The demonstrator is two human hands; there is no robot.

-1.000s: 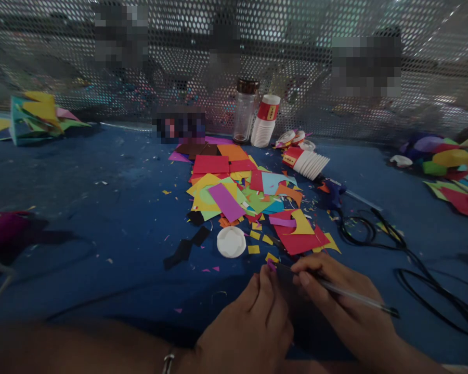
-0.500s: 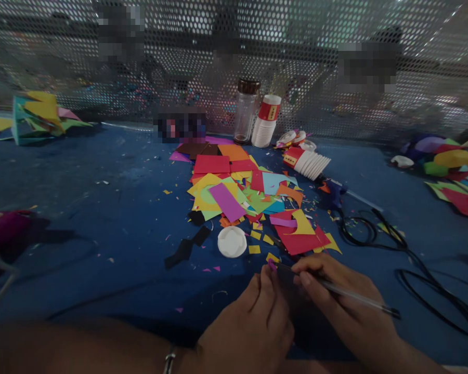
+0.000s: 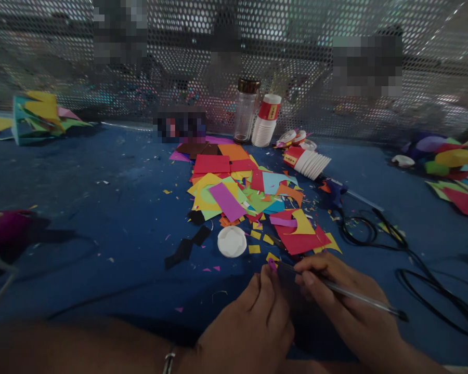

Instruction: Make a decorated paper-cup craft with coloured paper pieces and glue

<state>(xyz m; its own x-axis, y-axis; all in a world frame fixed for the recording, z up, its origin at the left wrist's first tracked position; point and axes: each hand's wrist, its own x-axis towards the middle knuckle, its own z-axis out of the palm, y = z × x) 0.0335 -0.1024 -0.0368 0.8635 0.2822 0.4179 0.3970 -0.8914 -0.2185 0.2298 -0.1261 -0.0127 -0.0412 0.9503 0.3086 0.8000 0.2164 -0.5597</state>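
Between the fingertips of my left hand (image 3: 253, 322) is a small purple paper piece (image 3: 272, 264), pinched at its lower end. My right hand (image 3: 343, 291) is closed around a clear pen (image 3: 362, 298) with a black end cap. The pen's tip points left, close to the purple piece; I cannot tell whether they touch. Just beyond my fingertips lie small yellow paper pieces (image 3: 254, 249). A white round lid-like disc (image 3: 232, 241) rests on the table to the upper left of my hands.
Coloured paper scraps (image 3: 228, 200) spread over the blue table (image 3: 113, 208). Behind them stand a glass bottle (image 3: 245, 111) and stacked paper cups (image 3: 267, 119); another cup stack (image 3: 306, 162) lies sideways. At right is a blue glue gun (image 3: 336, 194) with a black cord (image 3: 425, 270). Perforated metal screens the back.
The pen has shifted slightly, its capped end a little farther right and lower. The purple piece shows slightly higher above my left fingertips. Both hands otherwise stay in place.
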